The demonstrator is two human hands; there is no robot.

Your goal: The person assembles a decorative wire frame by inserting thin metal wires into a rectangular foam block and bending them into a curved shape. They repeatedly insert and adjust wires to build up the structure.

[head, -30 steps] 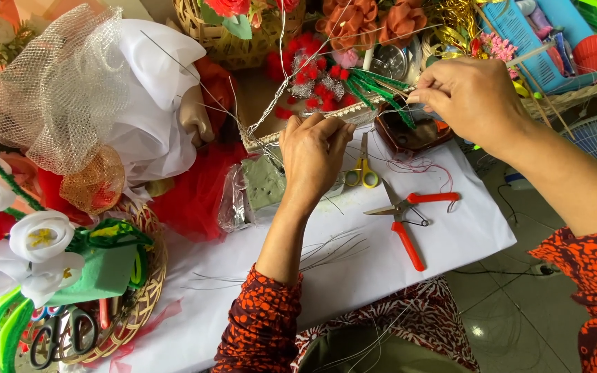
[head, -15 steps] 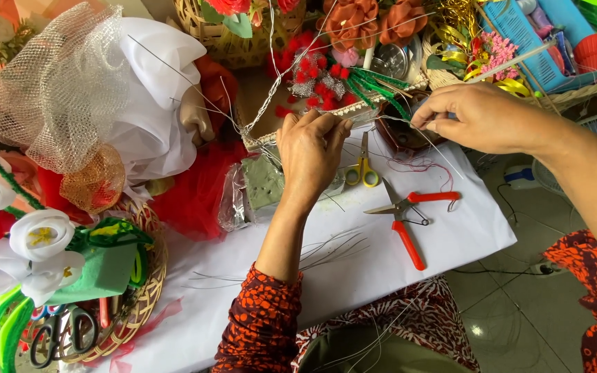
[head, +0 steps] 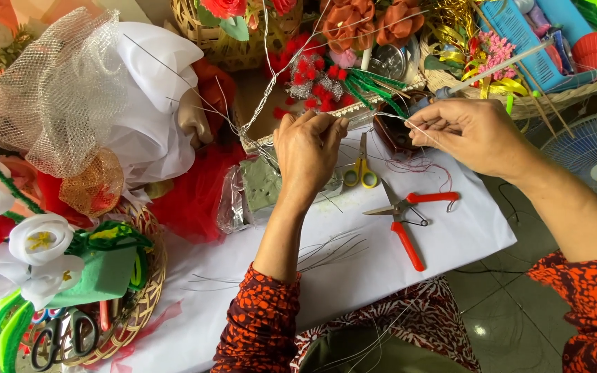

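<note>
Nearest the camera, patterned orange-and-dark sleeves frame a white sheet (head: pixel 381 269) spread over the work surface, with a few loose strands of thin wire (head: pixel 326 252) lying on it. At the near left sits a woven basket (head: pixel 148 290) holding white fabric flowers (head: pixel 39 238), green foam and a pair of dark-handled scissors (head: pixel 57 338). Farther in, red-handled pliers (head: pixel 405 221) lie open on the sheet, and just beyond them small yellow-handled scissors (head: pixel 361 169). The left hand (head: pixel 309 148) is pinched shut on a thin silver wire (head: pixel 374 119) — its fingertips close together at the top, right above a foil-wrapped block of green foam (head: pixel 257 186). The right hand (head: pixel 468 131) pinches the same wire's other end between thumb and fingers, so the strand runs taut between the two hands, just above the sheet's far edge. More of the wire rises from the left hand up toward the back. To the left stands a white fabric figure (head: pixel 153 103) draped in pale mesh netting (head: pixel 57 97) beside red tulle. At the far edge are baskets of red and orange fabric roses (head: pixel 367 24), red pompoms (head: pixel 312 76), a blue tray (head: pixel 519 48) — and a white fan (head: pixel 592 148) on the tiled floor.
</note>
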